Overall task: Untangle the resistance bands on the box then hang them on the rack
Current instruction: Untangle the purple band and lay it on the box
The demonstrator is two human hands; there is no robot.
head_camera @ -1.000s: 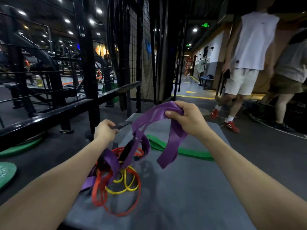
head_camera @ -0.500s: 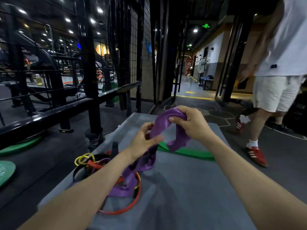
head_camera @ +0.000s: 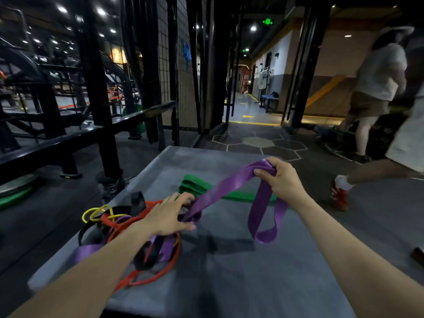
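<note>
Dim gym w/ dark rubber floor [head_camera: 68, 203], hexagon-line tiles [head_camera: 259, 143] ahead. Black steel frames & wire mesh panel [head_camera: 183, 65] at left, ceiling spots above. Lit corridor [head_camera: 247, 106] w/ green exit sign [head_camera: 268, 21], blue bench [head_camera: 270, 102], yellow floor lines.

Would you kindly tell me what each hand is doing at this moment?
Left hand: open, fingers spread, pressing down on the tangled bands.
Right hand: gripping the wide purple band, lifted above the box.
</note>
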